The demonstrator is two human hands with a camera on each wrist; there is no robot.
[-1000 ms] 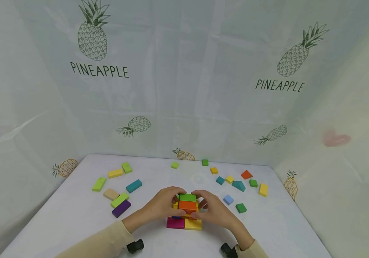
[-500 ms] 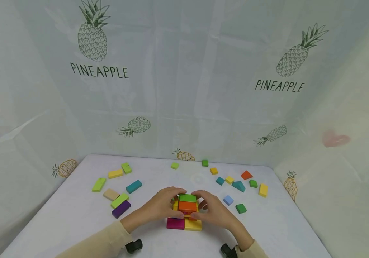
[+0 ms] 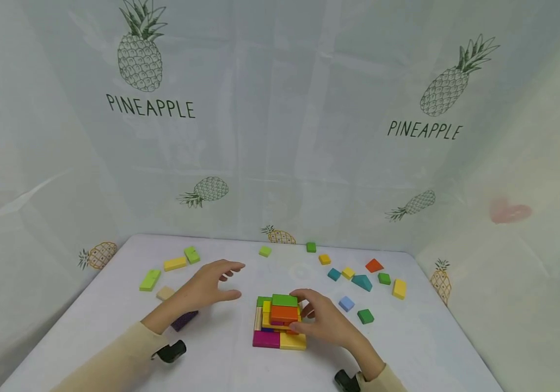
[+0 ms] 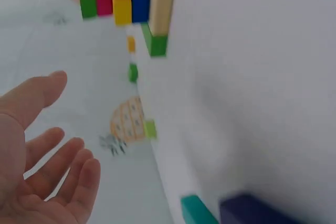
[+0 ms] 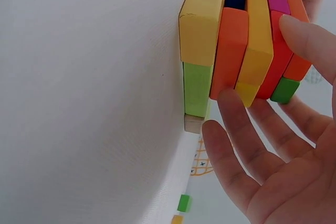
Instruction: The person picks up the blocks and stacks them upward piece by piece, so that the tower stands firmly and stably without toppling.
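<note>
In the head view a layered stack of coloured building blocks stands at the front middle of the table. Magenta and yellow blocks form its front bottom edge; orange and green ones lie on top. My right hand holds its right side, thumb at the front and fingers toward the back. The right wrist view shows the thumb against the upper layers, a red block among them. To the left of the stack my left hand hovers with nothing in it, fingers relaxed and spread from the thumb, as the left wrist view also shows.
Under the left forearm lie a dark purple block and a tan block, partly hidden. Lime and yellow blocks lie farther left. Several small blocks, including a teal triangle and a yellow block, lie right.
My left hand has let go of the stack's left side and moved left and away, uncovering the blocks there. My right hand and the stack have stayed in place.
</note>
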